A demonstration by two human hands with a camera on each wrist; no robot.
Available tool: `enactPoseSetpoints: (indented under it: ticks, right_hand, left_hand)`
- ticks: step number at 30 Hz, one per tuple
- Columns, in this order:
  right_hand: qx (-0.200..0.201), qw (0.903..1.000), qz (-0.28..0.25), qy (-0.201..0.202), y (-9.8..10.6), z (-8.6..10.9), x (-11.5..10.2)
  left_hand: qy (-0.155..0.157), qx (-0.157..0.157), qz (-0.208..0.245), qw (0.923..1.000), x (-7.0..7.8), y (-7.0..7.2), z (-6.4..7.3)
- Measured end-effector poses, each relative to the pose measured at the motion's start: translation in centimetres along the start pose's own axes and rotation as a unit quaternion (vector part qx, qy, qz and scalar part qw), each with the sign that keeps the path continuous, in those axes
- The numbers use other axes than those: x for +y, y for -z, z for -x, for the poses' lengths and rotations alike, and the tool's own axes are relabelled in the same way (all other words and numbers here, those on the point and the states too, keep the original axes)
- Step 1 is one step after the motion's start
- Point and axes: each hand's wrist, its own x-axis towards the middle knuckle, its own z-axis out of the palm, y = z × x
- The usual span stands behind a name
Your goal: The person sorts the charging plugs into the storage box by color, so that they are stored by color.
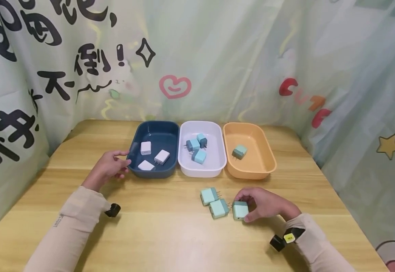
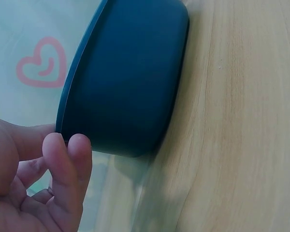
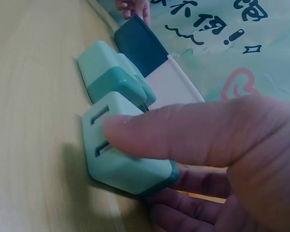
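Note:
My left hand (image 1: pixel 110 166) pinches the near left rim of a dark blue tray (image 1: pixel 158 133), thumb and fingertips at its edge. In the left wrist view the tray's outer wall (image 2: pixel 130 72) rises beside the fingers. Three white charger plugs (image 1: pixel 162 156) lie inside. My right hand (image 1: pixel 265 204) holds a mint green charger (image 1: pixel 240 210) between thumb and fingers, close over the table. Its two USB slots face the thumb in the right wrist view, where the charger (image 3: pixel 125 159) hides part of the fingers. Just left of it, two more mint chargers (image 1: pixel 219 209) lie side by side.
Beside the blue tray stand a white tray (image 1: pixel 202 172) with three light blue chargers (image 1: pixel 199 156) and an orange tray (image 1: pixel 256 166) with a green charger (image 1: pixel 239 152). All three are in a row on the wooden table (image 1: pixel 170 234), before a printed curtain (image 1: pixel 224 75).

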Motion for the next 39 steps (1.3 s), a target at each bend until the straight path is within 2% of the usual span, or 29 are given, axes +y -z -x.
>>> enactPoseSetpoints:
  ticks: [5, 10, 15, 23, 32, 39]
  right_hand:
    - [0.004, 0.9999, 0.011, 0.000, -0.1, -0.1, 0.2]
    - [0.010, 0.9986, 0.052, -0.011, 0.0, 0.0, -0.2]
    - [0.034, 0.9968, 0.072, 0.003, 0.4, 0.1, -0.2]
    - [0.061, 0.9965, 0.047, 0.031, 1.4, 0.1, -0.2]
    - [0.064, 0.9957, 0.052, 0.043, 2.6, 0.2, -0.8]
    - [0.083, 0.9949, 0.046, 0.032, 3.3, 0.1, -1.3]
  left_hand:
    - [-0.005, -0.004, -0.001, 1.0000, -0.1, 0.1, 0.0]
    - [-0.006, -0.001, 0.001, 1.0000, -0.1, 0.1, 0.0]
    - [-0.015, -0.006, 0.002, 0.9999, -0.1, 0.0, 0.0]
    - [-0.004, -0.004, 0.000, 1.0000, 0.0, 0.1, 0.1]
    - [-0.004, -0.002, -0.001, 1.0000, 0.1, 0.1, 0.2]
    - [-0.002, -0.001, 0.001, 1.0000, 0.1, 0.1, 0.3]
